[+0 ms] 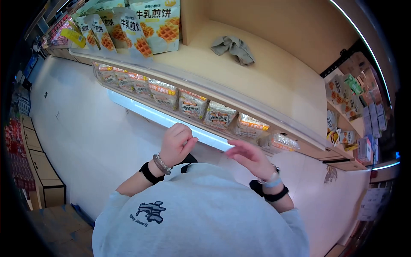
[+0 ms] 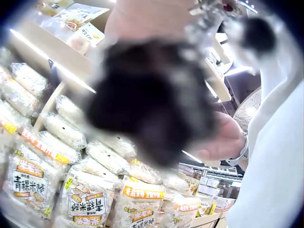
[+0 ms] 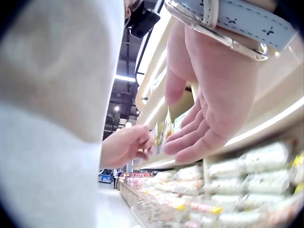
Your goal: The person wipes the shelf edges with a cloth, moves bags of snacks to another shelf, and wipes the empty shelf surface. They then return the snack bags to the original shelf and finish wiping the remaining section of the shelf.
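My left hand (image 1: 174,145) is raised in front of my body with its fingers loosely curled and the thumb stretched toward the right; no object shows in it. Across a gap, my right hand (image 1: 252,159) has relaxed, nearly straight fingers and holds nothing, as the right wrist view (image 3: 213,104) also shows. Beyond both hands, clear bags of rice sticks (image 1: 220,115) stand in a row on the lower shelf. A crumpled grey cloth (image 1: 233,49) lies on the bare board of the upper shelf (image 1: 274,79), farther off than either hand. A dark blurred shape covers much of the left wrist view.
Waffle-biscuit pouches (image 1: 158,25) stand on the upper shelf at left, behind a clear front lip (image 1: 171,70). More shelves with packets (image 1: 342,96) are at the right. Low wooden cabinets (image 1: 43,158) line the far left, across a pale floor (image 1: 81,128). Cardboard boxes (image 1: 60,227) sit at lower left.
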Demonstrator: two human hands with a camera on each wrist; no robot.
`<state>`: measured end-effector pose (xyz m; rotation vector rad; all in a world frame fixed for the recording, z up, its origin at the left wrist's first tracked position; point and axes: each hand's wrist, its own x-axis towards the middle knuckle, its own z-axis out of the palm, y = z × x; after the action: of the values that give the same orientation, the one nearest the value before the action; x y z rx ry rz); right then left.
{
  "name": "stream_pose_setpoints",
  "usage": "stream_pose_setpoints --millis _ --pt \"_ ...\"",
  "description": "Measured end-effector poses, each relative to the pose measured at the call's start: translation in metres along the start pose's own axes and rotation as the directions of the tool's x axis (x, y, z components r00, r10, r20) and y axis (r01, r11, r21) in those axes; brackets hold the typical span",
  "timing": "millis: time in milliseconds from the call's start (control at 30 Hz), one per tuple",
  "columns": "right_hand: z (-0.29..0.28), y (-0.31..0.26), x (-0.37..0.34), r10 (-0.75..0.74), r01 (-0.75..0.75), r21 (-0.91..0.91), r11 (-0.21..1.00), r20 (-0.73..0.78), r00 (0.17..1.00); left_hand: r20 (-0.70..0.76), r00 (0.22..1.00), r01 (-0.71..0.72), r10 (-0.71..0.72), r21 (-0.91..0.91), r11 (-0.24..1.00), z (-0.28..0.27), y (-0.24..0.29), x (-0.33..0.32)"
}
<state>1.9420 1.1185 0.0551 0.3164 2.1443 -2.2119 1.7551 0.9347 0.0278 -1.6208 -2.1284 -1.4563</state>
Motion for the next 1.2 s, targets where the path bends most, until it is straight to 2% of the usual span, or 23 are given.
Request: stream_pose_setpoints --millis 67,100,133,167,200,233,267,333,400,467,533,600,667,767,867,900,967,1033,1067,1133,1200 --pt "-0.014 -0.045 -0.016 -0.031 0.033 -0.310 0.950 0.012 0.999 -0.025 1.000 0.016 -0.016 0.006 1.000 -0.012 -0.015 -0.001" --pt "-0.019 -0.071 -0.024 -0.067 0.068 -0.485 0.872 0.020 0.998 -0.032 0.999 0.028 -0.028 0.002 1.000 -0.018 -0.023 -0.001" --pt "-0.020 -0.100 -0.028 -0.093 0.084 -0.586 0.806 0.015 0.996 -0.040 0.999 0.034 -0.034 -0.001 0.999 -0.024 -0.030 0.000" --pt "-0.021 -0.133 -0.030 -0.062 0.060 -0.720 0.691 0.023 0.998 -0.064 0.996 0.058 -0.060 -0.028 0.998 -0.029 -0.036 0.002" --pt "-0.020 -0.152 -0.033 -0.136 0.080 -0.784 0.615 -0.005 0.991 -0.086 0.993 0.081 -0.086 -0.056 0.995 -0.034 -0.042 0.004" --pt "-0.017 -0.175 -0.031 -0.135 0.021 -0.866 0.499 -0.054 0.989 -0.103 0.988 0.105 -0.113 -0.086 0.991 -0.039 -0.047 0.005" --pt "-0.015 -0.196 -0.024 -0.165 0.029 -0.916 0.400 -0.041 0.985 -0.117 0.987 0.105 -0.114 -0.084 0.991 -0.045 -0.053 0.008" --pt "-0.016 -0.228 0.005 -0.081 -0.036 -0.935 0.354 -0.069 0.994 -0.137 0.984 0.101 -0.112 -0.085 0.991 -0.055 -0.065 0.013" --pt "-0.034 -0.233 0.051 -0.043 -0.017 -0.968 0.250 -0.029 0.999 -0.149 0.976 0.137 -0.156 -0.129 0.982 -0.065 -0.074 0.018" --pt "-0.043 -0.237 0.107 0.160 -0.240 -0.948 0.209 -0.209 0.965 -0.151 0.973 0.144 -0.172 -0.180 0.973 -0.073 -0.083 0.022" --pt "-0.067 -0.223 0.159 0.164 -0.209 -0.978 0.009 -0.205 0.965 -0.148 0.976 0.125 -0.162 -0.231 0.965 -0.083 -0.096 0.022" --pt "-0.075 -0.208 0.210 0.129 -0.268 -0.962 -0.043 -0.272 0.954 -0.111 0.985 0.111 -0.134 -0.193 0.975 -0.094 -0.110 0.021" --pt "-0.080 -0.185 0.251 0.007 -0.299 -0.954 -0.021 -0.299 0.954 -0.084 0.987 0.123 -0.139 -0.177 0.976 -0.107 -0.124 0.019" --pt "-0.078 -0.163 0.287 0.014 -0.432 -0.900 -0.063 -0.433 0.901 -0.073 0.980 0.170 -0.186 -0.188 0.967 -0.127 -0.145 0.013" --pt "-0.118 -0.124 0.308 -0.073 -0.308 -0.943 -0.123 -0.301 0.951 -0.095 0.971 0.201 -0.220 -0.176 0.964 -0.141 -0.166 0.006" --pt "-0.126 -0.128 0.309 -0.020 -0.284 -0.957 -0.065 -0.283 0.959 -0.080 0.959 0.255 -0.273 -0.184 0.949 -0.146 -0.170 0.004" --pt "-0.143 -0.137 0.310 0.078 -0.242 -0.969 0.057 -0.237 0.968 -0.077 0.957 0.264 -0.280 -0.168 0.950 -0.152 -0.186 -0.001" --pt "-0.166 -0.151 0.318 -0.099 -0.420 -0.907 0.043 -0.422 0.901 -0.055 0.955 0.280 -0.292 -0.160 0.946 -0.156 -0.194 -0.001" --pt "-0.174 -0.155 0.317 -0.190 -0.510 -0.859 0.054 -0.510 0.839 -0.050 0.954 0.286 -0.297 -0.161 0.945 -0.158 -0.199 -0.002" --pt "-0.153 -0.174 0.317 -0.460 -0.543 -0.804 0.244 -0.589 0.665 -0.037 0.955 0.284 -0.294 -0.168 0.944 -0.157 -0.209 -0.003" --pt "-0.138 -0.182 0.326 -0.432 -0.517 -0.823 0.235 -0.565 0.703 -0.013 0.943 0.326 -0.334 -0.180 0.928 -0.156 -0.212 -0.002"
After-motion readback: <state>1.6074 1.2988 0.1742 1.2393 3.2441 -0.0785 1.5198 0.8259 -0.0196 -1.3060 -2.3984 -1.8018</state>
